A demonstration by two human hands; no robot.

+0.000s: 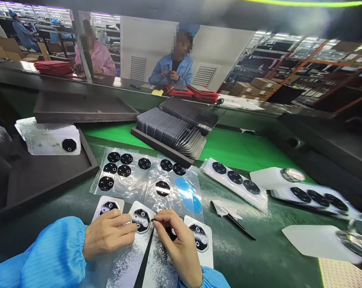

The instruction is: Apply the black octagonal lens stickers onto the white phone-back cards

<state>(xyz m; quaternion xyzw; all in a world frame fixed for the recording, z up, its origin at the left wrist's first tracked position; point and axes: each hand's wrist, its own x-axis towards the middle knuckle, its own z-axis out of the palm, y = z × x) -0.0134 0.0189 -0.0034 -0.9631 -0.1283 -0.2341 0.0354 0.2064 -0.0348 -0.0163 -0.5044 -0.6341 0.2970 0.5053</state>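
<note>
Several pale rounded panels lie side by side before me, each with a black octagonal disc with round markings near its top end. My left hand [111,231] is open, fingers loosely stretched, fingertips at the left edge of the disc [141,220] on the second panel [125,256]. My right hand [181,244] pinches thumb and forefinger by that disc's right side; a tiny dark thing shows there, too small to name. Below the pinch runs a dark tapering strip [144,266], whose nature is unclear. My right hand partly covers the third panel. The rightmost panel [209,256] lies beside it.
Clear film sheets [133,190] bearing black discs lie beyond the panels. A tray [163,146] holds stacked dark plates; another tray [49,180] stands left. Tweezers [241,227] rest on a white scrap. Bagged discs [235,180] and metal-headed tools [319,240] lie right. People sit opposite.
</note>
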